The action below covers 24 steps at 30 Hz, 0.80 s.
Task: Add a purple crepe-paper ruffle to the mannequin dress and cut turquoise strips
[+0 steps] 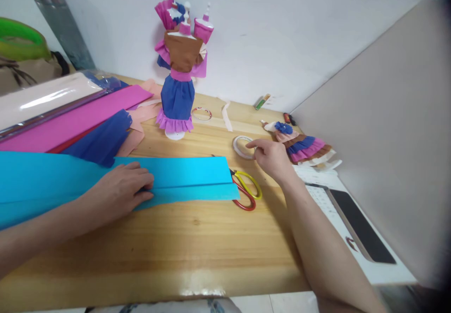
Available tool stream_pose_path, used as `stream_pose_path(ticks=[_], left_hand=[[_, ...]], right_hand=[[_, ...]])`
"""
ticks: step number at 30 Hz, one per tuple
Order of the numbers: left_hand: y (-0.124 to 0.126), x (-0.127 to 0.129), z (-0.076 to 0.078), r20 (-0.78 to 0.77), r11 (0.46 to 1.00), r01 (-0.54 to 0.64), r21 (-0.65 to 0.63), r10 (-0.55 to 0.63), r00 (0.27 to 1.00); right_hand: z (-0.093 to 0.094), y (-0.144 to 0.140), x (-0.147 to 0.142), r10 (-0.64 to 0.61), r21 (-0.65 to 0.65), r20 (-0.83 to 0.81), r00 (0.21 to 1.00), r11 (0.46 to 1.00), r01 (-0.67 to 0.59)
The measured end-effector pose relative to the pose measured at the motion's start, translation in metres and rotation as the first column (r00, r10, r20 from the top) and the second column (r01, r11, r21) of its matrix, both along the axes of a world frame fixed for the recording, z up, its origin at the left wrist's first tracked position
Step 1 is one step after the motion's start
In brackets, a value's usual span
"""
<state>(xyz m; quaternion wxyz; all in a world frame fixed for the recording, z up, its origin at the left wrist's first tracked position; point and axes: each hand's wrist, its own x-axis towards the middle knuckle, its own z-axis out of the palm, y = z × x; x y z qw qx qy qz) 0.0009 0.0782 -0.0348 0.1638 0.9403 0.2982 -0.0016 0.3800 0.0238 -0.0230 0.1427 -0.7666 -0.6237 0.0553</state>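
Note:
My left hand [121, 188] lies flat, palm down, on a long folded sheet of cyan crepe paper [186, 174] and presses it to the wooden table [197, 242]. My right hand [271, 158] reaches out to a white tape roll [240, 144], its index fingertip touching the roll's rim; it holds nothing. Scissors with one yellow and one red handle [246, 190] lie between my hands, their blades under the cyan sheet's right end.
Small mannequins in paper dresses [179, 78] stand at the back. Magenta [81, 118], dark blue [102, 139] and pink crepe sheets lie at left. A paper-dressed doll [299, 146] lies at right, near a phone [359, 226]. A second tape ring [201, 113] and a grey partition [387, 129] are nearby.

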Motion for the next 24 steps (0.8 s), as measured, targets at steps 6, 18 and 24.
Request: stream_pose_path(ticks=[6,18,24], left_hand=[[0.0,0.003,0.01,-0.039,0.995,-0.064,-0.078,0.061,0.997],[0.006,-0.027,0.009,0.003,0.999,-0.041,-0.016,0.042,0.999],[0.012,-0.019,0.017,0.02,0.962,-0.234,-0.139,0.239,0.971]], right_hand=[[0.006,-0.012,-0.028,0.396,-0.135,-0.531,0.749,0.833,-0.536],[-0.004,-0.012,-0.061,0.528,-0.062,-0.334,0.781,0.814,-0.577],[-0.016,-0.005,-0.057,0.267,-0.001,-0.424,0.866,0.956,-0.295]])
